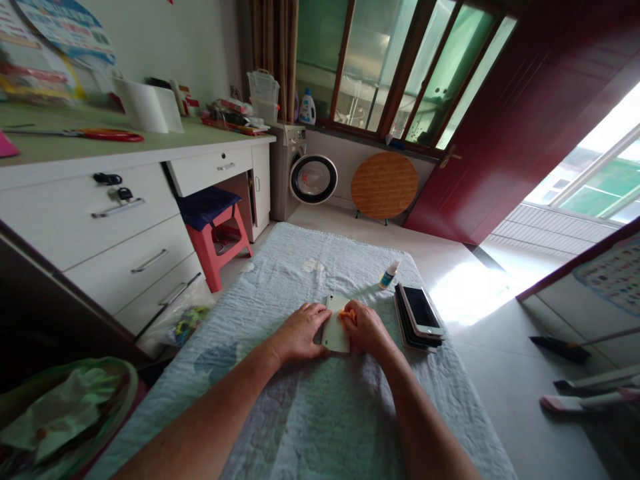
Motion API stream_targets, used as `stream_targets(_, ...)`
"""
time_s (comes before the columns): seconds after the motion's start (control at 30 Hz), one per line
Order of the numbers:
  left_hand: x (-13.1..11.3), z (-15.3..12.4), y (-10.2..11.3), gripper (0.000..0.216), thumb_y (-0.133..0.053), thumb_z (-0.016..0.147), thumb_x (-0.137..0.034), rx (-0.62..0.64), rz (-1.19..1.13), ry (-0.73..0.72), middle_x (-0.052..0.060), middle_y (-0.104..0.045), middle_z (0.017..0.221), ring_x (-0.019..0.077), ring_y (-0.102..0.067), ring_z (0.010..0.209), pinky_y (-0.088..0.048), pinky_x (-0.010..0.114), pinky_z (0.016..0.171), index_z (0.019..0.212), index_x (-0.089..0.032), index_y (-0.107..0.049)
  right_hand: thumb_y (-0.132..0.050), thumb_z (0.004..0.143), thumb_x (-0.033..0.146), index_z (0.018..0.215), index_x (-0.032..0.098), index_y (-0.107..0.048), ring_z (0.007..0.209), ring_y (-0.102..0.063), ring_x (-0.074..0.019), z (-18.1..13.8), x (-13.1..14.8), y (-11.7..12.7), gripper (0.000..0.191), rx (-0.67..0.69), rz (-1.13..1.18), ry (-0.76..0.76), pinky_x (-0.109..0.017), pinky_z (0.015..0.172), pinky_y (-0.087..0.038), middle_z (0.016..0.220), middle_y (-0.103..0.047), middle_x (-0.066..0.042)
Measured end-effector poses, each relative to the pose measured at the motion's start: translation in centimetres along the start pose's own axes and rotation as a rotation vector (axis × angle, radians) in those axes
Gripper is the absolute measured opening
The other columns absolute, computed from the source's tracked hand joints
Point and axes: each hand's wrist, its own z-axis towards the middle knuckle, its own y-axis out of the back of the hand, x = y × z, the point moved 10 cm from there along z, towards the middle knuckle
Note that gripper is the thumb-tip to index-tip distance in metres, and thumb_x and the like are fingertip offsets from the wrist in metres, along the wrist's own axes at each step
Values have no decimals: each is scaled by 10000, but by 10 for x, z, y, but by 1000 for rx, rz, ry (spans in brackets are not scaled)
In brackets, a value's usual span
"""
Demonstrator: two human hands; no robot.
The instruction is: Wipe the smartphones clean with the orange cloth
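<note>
A white smartphone lies back side up on the quilted cover, its small camera near the far left corner. My left hand grips its left edge, fingers at the far side and thumb at the near side. Bunched in the closed fingers of my right hand is a small orange cloth, pressed on the phone's back. To the right rests a stack of devices, with a white-framed phone on top, screen up. A small spray bottle stands beyond the stack.
Left of the covered surface are a white desk, a red stool and a lined bin. A washing machine with its door open and a round wooden tabletop stand at the back. Brooms lie at right.
</note>
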Motion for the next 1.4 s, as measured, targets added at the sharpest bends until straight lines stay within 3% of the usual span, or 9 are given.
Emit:
stream_targets(0.3,1,1,-1,739,-790,634,-396,15,6,14,132,-531,1323,310,-487,1203,-384,386,1060,1291,-161,-546,-578,770,205,789,171,-629,575,-496,-101,-9,18,-2,64,218,20,37,-208,543,-288,631,-602,16)
stream_targets(0.53,1,1,0,682,-792,625,-387,11,5,20,118,-542,1303,304,-501,1184,-398,385,1044,1240,-195,-570,-595,723,202,795,160,-644,532,-513,-84,-22,8,-17,96,476,154,-18,-175,498,-330,621,-622,28)
stream_targets(0.73,-1,1,2,689,-781,636,-382,15,14,23,130,-549,1295,303,-502,1182,-396,376,1043,1254,-167,-564,-646,694,239,759,157,-685,532,-476,-76,-28,9,-18,111,549,93,-4,-173,476,-306,615,-593,39)
stream_targets(1.1,-2,1,2,655,-774,638,-391,25,7,31,128,-545,1303,312,-495,1200,-389,387,1048,1226,-181,-575,-645,690,228,787,156,-697,544,-469,-78,-28,4,-18,132,554,115,-31,-177,490,-310,628,-595,42)
stream_targets(1.4,1,1,-1,691,-779,632,-390,26,3,25,115,-530,1318,320,-484,1215,-384,412,1056,1260,-211,-552,-605,751,213,781,163,-668,600,-525,-104,-10,5,-3,86,297,113,3,-193,549,-324,646,-623,22)
